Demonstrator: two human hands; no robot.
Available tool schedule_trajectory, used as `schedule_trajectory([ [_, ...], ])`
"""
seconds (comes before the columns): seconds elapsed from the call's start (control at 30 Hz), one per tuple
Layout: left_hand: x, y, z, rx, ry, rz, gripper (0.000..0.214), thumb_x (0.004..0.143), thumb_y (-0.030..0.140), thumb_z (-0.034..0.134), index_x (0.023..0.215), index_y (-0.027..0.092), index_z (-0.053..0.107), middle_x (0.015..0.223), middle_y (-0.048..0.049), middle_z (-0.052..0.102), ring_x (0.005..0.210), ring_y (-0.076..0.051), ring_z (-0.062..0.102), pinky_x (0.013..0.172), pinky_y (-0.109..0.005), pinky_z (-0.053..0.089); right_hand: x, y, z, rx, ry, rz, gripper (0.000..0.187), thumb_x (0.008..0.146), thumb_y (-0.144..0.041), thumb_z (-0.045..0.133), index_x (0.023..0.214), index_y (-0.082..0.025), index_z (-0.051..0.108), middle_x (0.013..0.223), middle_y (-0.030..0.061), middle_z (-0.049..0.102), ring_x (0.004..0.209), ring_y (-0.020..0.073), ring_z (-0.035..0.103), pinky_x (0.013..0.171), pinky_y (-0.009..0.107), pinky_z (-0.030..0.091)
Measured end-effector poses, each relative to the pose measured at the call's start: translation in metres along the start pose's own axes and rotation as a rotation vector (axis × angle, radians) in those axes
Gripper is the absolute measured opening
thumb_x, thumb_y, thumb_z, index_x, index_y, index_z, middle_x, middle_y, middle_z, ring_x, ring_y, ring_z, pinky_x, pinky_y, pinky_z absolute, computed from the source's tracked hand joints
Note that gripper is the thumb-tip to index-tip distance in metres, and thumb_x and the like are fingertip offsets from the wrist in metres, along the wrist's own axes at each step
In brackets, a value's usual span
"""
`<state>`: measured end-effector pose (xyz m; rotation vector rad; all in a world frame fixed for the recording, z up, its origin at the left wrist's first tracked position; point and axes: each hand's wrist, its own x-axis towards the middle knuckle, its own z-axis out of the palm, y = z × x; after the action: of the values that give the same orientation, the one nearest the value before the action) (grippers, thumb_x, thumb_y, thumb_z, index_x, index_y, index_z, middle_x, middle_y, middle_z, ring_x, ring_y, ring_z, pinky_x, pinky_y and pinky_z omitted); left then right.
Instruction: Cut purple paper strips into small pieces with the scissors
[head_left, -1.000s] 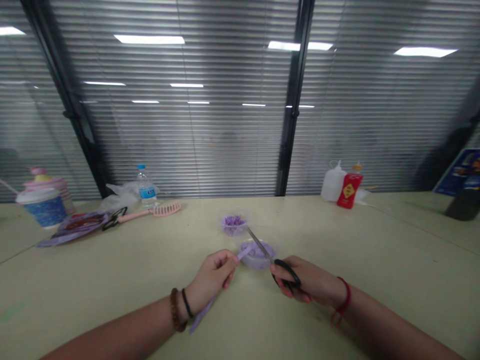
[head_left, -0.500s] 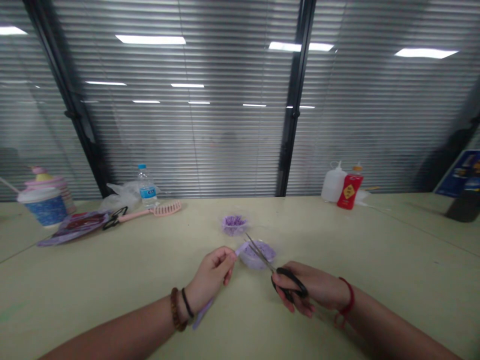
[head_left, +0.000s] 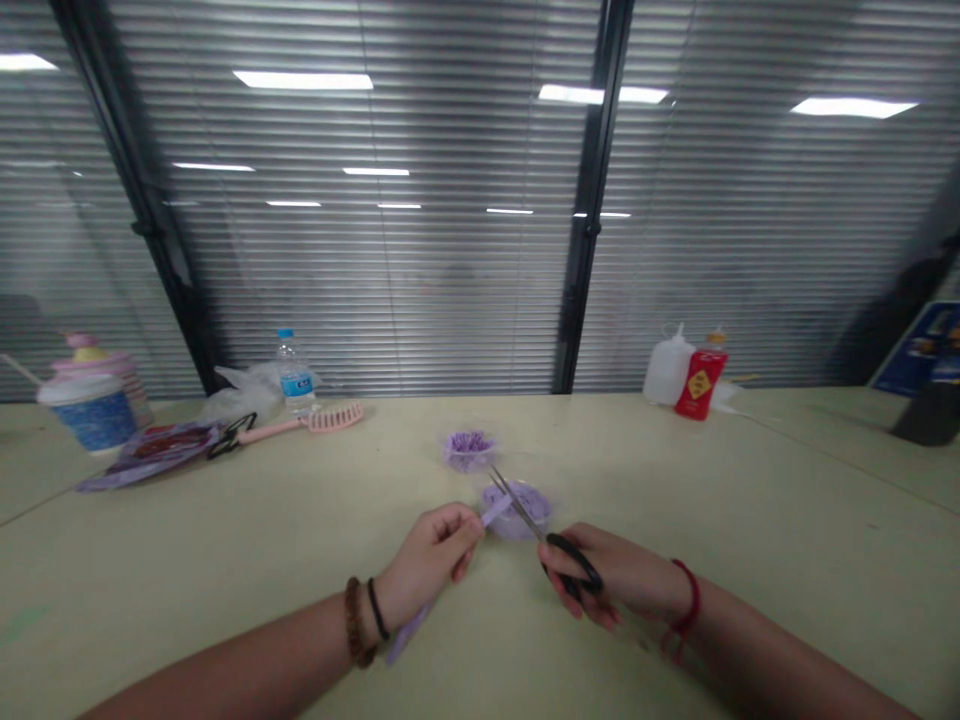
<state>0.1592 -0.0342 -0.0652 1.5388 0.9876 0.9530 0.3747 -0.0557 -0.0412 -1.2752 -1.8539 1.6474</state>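
In from the far edge of the tabletop [head_left: 240,545], two bowls [head_left: 517,527] [head_left: 469,462] and one pair of scissors [head_left: 556,542] are counted, with one hairbrush [head_left: 292,424], one blue cup [head_left: 94,418], one water bottle [head_left: 296,384], one white bottle [head_left: 667,374] and one red bottle [head_left: 699,385] near it.

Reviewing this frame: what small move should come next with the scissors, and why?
Probably closing the scissors on the purple strip. The right hand holds them with the blade tips slightly apart, while the left hand pinches the strip, whose free end appears to meet the blades above the nearer bowl.
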Motion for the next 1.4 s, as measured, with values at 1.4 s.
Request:
schedule_trajectory([
  [1.4,0.0022,-0.0047,-0.0044,-0.019,0.002,0.003,0.031,0.074,0.044,0.053,0.066,0.015,0.046,0.048,0.0069,0.039,0.038,-0.005,0.035,0.040,-0.018,0.027,-0.0003,-0.0003,0.0009,0.068,0.020,-0.032,0.059,0.069,-0.069,0.046,0.059,-0.011,0.048,0.046,-0.0016,0.047,0.027,0.0023,0.036,0.025,0.012,0.022],
])
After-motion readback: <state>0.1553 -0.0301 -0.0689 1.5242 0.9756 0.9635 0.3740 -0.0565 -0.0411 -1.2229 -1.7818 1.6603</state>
